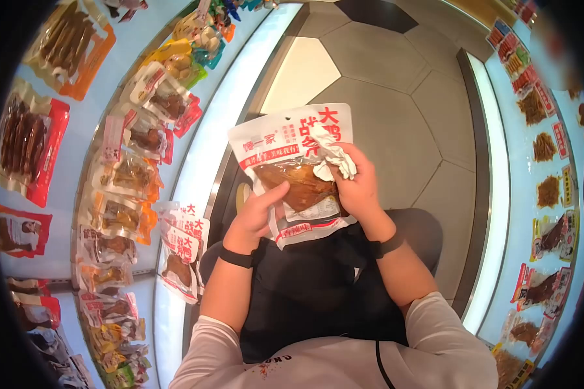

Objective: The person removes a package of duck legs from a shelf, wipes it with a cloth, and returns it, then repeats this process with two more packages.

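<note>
A white and red snack pouch (259, 139) with a clear window, brown meat showing through it, is held up in front of my body. My left hand (258, 211) grips its lower left side, thumb on the front. At the right side, my right hand (360, 188) has a crumpled white tissue (334, 159) pressed against the pouch's front. The fingers behind the pouch are hidden. Two similar white and red pouches (183, 249) lie on the light ledge to the left, near my left forearm.
Left, a lit shelf holds rows of packaged snacks (120, 211) and larger red-edged packs (29, 142). On the right, another shelf carries more packs (544, 288). Between them runs a tiled floor (396, 129), bordered by dark-edged lit ledges (490, 214).
</note>
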A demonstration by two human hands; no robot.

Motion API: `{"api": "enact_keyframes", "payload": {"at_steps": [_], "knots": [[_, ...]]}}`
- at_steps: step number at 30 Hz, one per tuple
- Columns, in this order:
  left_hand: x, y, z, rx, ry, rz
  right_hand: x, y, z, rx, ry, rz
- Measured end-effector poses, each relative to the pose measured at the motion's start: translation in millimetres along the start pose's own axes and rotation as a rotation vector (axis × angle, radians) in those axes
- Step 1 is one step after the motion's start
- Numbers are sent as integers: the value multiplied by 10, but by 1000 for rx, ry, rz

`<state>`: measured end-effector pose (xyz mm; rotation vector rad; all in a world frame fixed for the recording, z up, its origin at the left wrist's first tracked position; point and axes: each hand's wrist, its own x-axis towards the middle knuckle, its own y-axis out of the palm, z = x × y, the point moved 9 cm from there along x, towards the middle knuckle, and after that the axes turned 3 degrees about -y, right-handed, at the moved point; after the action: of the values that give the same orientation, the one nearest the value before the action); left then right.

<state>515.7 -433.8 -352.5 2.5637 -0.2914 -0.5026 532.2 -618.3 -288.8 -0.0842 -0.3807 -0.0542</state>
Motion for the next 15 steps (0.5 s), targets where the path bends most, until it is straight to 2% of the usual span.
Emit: {"api": "enact_keyframes", "payload": {"at_steps": [3,7,8,11,12,15], "knots": [[-24,-13,-39,63,-40,55,-4,32,-189,143,117,-34],[0,116,-126,-92,83,77,85,-70,50,-182,-145,-88],[-21,159,-165,-159,88,72,79,-73,105,-218,-121,-68],[11,119,-159,-268,103,108,58,-28,185,-363,-256,-52],[39,67,-129,-290,104,125,46,27,188,-370,-212,-1],[82,4,-148,-375,112,157,-33,219,339,-472,-394,70]]}}
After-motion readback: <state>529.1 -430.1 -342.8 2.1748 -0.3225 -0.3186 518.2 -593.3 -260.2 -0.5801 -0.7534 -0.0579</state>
